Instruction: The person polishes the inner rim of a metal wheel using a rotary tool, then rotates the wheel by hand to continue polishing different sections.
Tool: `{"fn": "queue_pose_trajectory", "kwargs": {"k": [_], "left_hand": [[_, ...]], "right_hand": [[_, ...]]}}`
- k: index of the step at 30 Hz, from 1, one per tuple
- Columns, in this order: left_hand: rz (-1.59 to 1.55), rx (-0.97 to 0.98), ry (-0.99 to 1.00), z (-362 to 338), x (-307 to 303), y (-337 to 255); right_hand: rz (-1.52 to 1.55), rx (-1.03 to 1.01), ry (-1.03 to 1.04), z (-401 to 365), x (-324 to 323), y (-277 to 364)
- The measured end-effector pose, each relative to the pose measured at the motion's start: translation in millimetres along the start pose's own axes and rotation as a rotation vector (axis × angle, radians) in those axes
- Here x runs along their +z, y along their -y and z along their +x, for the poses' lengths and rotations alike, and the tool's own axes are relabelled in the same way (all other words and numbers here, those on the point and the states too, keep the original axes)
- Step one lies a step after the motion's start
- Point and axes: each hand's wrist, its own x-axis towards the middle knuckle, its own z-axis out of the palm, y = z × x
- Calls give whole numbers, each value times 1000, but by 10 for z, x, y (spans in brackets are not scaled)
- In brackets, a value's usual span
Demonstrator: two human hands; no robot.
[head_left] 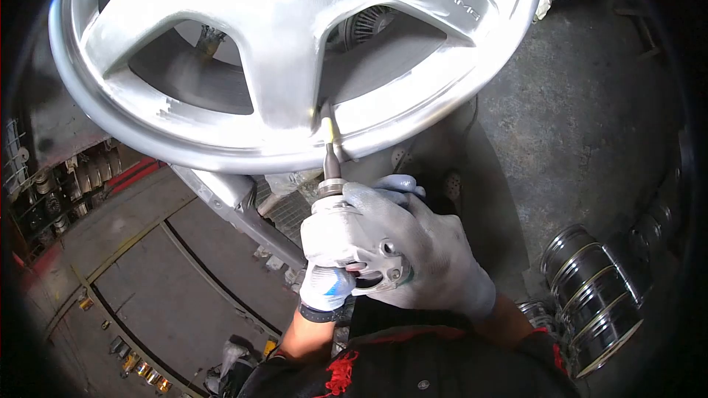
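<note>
A bare silver alloy wheel (pixel 284 66) with wide spokes fills the top of the view, with "AMG" lettering on one spoke. Wrapped over a dusty die grinder (pixel 328 232) is my right hand (pixel 428 250), closed, in a pale knit glove. My left hand (pixel 324 287), gloved too, closes around the tool's body from below left; most of its fingers are hidden. From the tool's collar a dark shank runs up to a slim yellowish bit (pixel 327 130). That bit lies at the inner edge of the rim, beside the foot of the lower spoke, and appears to touch it.
Below the wheel is a metal support (pixel 221 188). Shiny wheel barrels (pixel 594 287) stand on the floor at lower right. Several small parts (pixel 140 368) line a floor strip at lower left. Shelving with metal parts (pixel 74 184) is at left.
</note>
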Motion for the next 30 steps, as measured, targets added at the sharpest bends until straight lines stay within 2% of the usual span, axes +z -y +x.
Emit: {"fn": "queue_pose_trajectory", "kwargs": {"k": [7, 10, 19, 25, 27, 30], "left_hand": [[3, -35, -8, -55, -42, 112], [-26, -48, -15, -30, -16, 198], [103, -59, -71, -350, -222, 105], [112, -27, -61, -328, -143, 180], [111, -17, -52, -321, -153, 126], [94, 6, -20, -261, -128, 72]], "right_hand": [[-7, -37, -90, -63, -1, -140], [-104, 80, -50, -82, -87, -48], [-45, -34, -34, -30, -8, -85], [-153, 86, 20, -55, -80, 13], [-85, -20, -3, -51, -15, -41], [-44, -30, -17, -55, 4, -85]]}}
